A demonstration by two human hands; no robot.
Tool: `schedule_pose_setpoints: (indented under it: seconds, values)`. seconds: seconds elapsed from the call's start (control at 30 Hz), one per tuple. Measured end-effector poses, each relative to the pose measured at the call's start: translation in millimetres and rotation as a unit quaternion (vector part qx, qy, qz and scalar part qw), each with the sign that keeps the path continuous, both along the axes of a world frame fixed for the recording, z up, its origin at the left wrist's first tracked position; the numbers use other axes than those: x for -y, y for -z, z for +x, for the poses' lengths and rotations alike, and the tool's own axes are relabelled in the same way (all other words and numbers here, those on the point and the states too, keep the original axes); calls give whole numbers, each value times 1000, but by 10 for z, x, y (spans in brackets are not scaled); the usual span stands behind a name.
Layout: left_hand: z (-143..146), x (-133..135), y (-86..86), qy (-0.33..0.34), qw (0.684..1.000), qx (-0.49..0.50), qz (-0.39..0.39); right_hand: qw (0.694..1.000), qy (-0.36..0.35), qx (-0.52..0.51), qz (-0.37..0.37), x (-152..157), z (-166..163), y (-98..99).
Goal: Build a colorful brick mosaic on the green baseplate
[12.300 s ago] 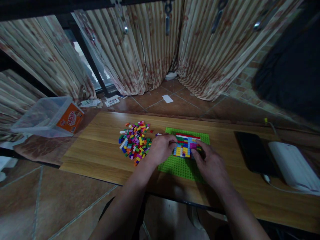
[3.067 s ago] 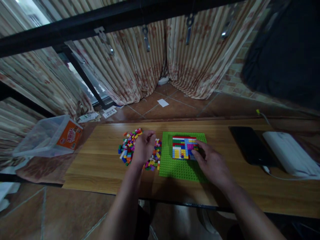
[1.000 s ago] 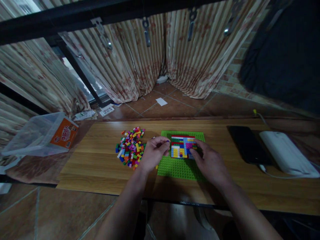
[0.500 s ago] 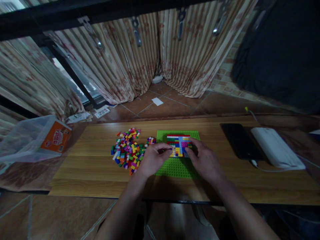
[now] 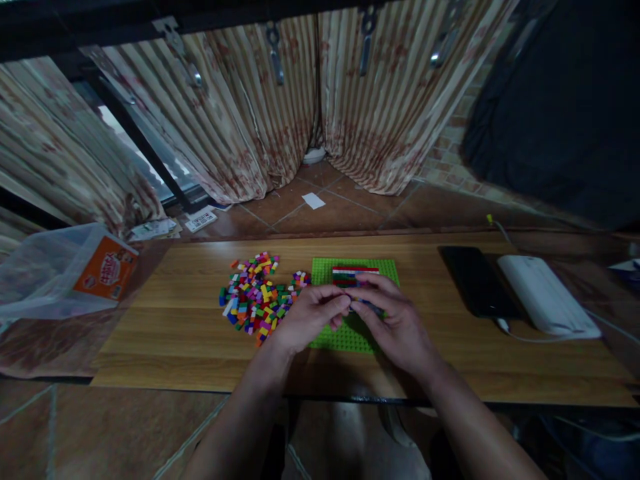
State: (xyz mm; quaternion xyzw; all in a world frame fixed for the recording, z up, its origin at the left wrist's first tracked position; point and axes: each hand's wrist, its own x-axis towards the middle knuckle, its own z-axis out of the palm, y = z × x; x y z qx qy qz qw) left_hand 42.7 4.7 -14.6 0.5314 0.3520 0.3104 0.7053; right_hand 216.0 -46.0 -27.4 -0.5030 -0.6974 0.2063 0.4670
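A green studded baseplate [image 5: 330, 341] lies on the wooden table, carrying a block of coloured toy bricks [image 5: 345, 271] that my hands largely cover. Over its front part, my left hand [image 5: 315, 313] is closed in a pinch, thumb against the fingers; whatever sits between them is too small to make out. My right hand [image 5: 390, 317] meets it there, thumb and fingertips drawn together at the left fingertips. What the right fingers grip, if anything, is hidden. Left of the baseplate spreads a pile of loose toy bricks [image 5: 257, 293] in many colours.
On the wooden table [image 5: 165, 320], a black phone [image 5: 475, 280] with a cable lies at the right beside a white power bank [image 5: 545, 293]. A clear plastic box [image 5: 55, 273] with an orange label stands past the left end. Striped curtains [image 5: 240, 120] hang behind.
My right hand has moved left from the right side of the brick block to meet my left fingertips. The left hand stays near the same spot, still pinching. The view has shifted slightly.
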Motion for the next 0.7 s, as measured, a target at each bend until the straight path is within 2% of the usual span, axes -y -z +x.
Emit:
schedule_pose_setpoints:
  seconds: [0.17, 0.27, 0.43, 0.5, 0.7]
  values:
    - [51, 56, -7, 18, 997, 50, -58, 998, 0, -55, -9, -5, 4, -41]
    - [76, 47, -2, 12, 997, 49, -58, 997, 21, -65, -21, -17, 94, -78]
    - [25, -29, -7, -50, 999, -1, -4, 982, 162, -65, -74, -10, 419, -54]
    - [-2, -43, -12, -54, 998, -18, 0, 979, 182, -28, -89, 17, 515, -26]
    - [18, 14, -13, -22, 997, -71, -14, 988, 104, 59, -92, 123, 413, -17]
